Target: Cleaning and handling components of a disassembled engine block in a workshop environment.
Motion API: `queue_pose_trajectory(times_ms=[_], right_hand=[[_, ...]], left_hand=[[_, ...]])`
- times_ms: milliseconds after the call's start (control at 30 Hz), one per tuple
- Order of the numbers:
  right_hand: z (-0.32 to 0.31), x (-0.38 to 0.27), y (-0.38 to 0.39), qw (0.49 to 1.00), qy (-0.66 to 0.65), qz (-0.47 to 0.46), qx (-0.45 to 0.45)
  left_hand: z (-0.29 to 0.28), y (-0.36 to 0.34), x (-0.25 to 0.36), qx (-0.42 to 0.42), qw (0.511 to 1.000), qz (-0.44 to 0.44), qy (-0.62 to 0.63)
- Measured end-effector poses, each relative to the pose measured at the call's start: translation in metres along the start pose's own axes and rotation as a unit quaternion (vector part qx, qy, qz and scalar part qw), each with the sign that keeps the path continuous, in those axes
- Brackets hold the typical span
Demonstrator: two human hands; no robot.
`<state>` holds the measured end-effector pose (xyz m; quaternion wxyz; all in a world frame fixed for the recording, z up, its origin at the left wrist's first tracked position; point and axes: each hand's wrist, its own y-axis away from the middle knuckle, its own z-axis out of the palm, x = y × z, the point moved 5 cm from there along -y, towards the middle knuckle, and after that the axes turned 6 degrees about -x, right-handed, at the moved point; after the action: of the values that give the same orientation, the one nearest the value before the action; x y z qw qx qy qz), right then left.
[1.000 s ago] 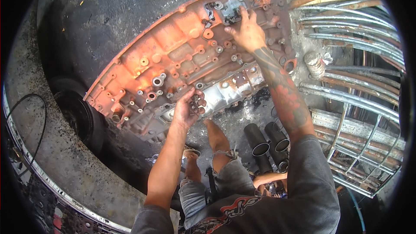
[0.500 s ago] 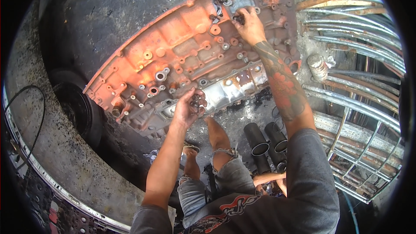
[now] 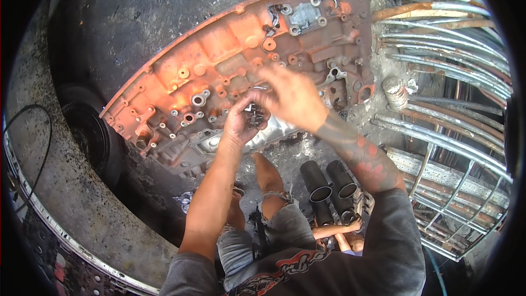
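Observation:
A large orange-painted engine block [image 3: 235, 27] lies on its side in front of me. My left hand [image 3: 239, 123] is cupped above its near edge with several small dark and shiny metal parts [image 3: 253, 114] in the palm. They look like bolts or fittings, but their exact kind is too small to make out. My right hand [image 3: 296, 98] is just to the right of the left one, over the block, and motion smears its fingers. A silver cover plate [image 3: 271, 127] on the block's near side is partly hidden behind my hands. Toward the far right sits a grey rectangular plate [image 3: 304, 17].
Bundles of rusty metal pipes [image 3: 438, 44] and a metal frame [image 3: 455, 186] stand at the right. Several black cylinder sleeves [image 3: 316, 181] stand near my legs, where another person's arms [image 3: 334, 230] reach in. A grey metal ledge [image 3: 109, 203] curves along the left.
My right hand has come back from the grey plate at the far right to beside my left hand, uncovering the plate. The left hand stays cupped around the small parts.

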<state>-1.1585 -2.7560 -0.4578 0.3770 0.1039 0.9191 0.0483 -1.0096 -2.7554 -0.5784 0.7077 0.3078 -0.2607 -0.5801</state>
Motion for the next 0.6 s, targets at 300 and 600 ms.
queue_pose_trajectory(times_ms=[300, 600], right_hand=[[0.008, 0.154, -0.111, 0.956, 0.083, 0.260, 0.103], [-0.039, 0.134, -0.094, 0.942, -0.015, 0.200, 0.268]], left_hand=[[-0.024, 0.022, -0.004, -0.106, 0.986, -0.026, -0.125], [-0.023, 0.024, 0.002, -0.080, 0.988, -0.013, -0.133]])
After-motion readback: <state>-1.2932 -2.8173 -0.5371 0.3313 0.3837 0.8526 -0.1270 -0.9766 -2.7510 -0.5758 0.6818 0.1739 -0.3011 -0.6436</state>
